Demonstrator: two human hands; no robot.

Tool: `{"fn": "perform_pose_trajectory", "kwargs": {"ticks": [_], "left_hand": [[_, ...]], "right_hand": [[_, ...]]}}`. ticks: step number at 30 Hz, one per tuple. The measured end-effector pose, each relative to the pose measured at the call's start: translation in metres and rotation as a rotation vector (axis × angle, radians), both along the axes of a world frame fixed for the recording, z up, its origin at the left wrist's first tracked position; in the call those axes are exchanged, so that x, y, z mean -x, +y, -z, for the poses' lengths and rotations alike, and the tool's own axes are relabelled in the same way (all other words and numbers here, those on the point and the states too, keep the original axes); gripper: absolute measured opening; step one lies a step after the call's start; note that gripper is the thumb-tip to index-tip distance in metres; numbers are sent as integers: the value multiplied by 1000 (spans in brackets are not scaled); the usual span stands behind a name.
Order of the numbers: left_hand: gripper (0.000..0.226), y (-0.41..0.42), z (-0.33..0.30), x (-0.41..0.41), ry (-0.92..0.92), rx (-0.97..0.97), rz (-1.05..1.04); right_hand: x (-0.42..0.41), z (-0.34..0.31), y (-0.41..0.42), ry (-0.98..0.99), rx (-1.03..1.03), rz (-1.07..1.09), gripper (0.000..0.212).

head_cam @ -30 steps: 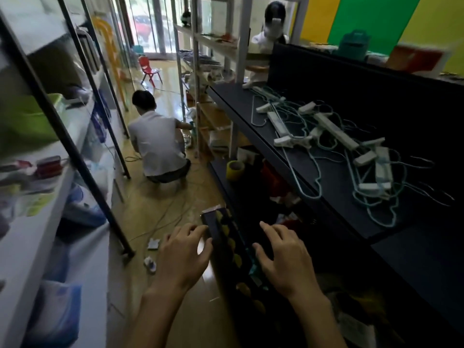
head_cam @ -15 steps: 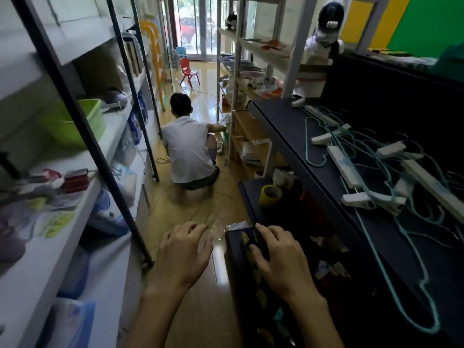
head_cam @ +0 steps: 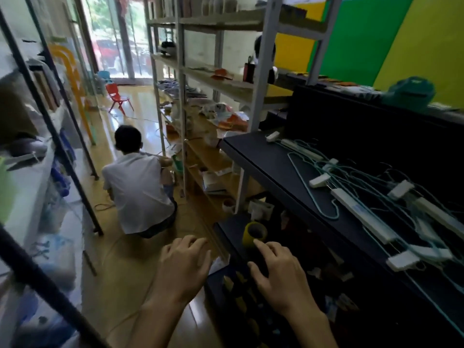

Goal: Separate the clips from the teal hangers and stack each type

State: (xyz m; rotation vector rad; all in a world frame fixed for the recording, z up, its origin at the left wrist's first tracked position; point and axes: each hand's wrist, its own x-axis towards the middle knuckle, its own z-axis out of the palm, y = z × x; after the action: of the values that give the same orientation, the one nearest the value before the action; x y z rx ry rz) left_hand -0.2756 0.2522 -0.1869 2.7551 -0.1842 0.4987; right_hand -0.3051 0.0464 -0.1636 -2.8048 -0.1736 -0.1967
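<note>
Teal wire hangers (head_cam: 371, 187) in a tangled heap at 3 o'clock, on the dark upper shelf (head_cam: 263, 156) of the black rack, white plastic clips (head_cam: 319, 180) and long white clip bars (head_cam: 361, 214) still fastened among them; one loose hanger outline nearest the shelf's front edge. Left hand (head_cam: 184, 267) at 6 o'clock, palm down, fingers loosely bent and spread, grip slack and holding nothing, hovering over the wooden floor (head_cam: 120, 259). Right hand (head_cam: 281, 275) just beside it toward 5 o'clock, likewise palm down with fingers relaxed, grip empty, above the dark lower shelf (head_cam: 226, 237); well apart from the hangers. Yellow tape roll (head_cam: 254, 233) upright on that lower shelf, just past the right fingertips. Crouching person in a white shirt (head_cam: 139, 194) at 10 o'clock on the floor, back turned. Small red plastic chair (head_cam: 118, 97) far off at 11 o'clock near the glass door
</note>
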Motion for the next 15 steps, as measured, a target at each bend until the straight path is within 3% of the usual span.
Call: {"fn": "perform_pose_trajectory", "kwargs": {"ticks": [6,12,15], "left_hand": [[36,-28,-19,-68,-41,-27,272],[29,-72,-53,-131,-133,-51,443],[36,-98,-62,-160,-123,-64,516]], "right_hand": [[-17,-24,-17,-30,-16,172,54],[-40,-65,-55,-225,-4,332,52],[-47,-79,-86,-284,26,446,53]]}}
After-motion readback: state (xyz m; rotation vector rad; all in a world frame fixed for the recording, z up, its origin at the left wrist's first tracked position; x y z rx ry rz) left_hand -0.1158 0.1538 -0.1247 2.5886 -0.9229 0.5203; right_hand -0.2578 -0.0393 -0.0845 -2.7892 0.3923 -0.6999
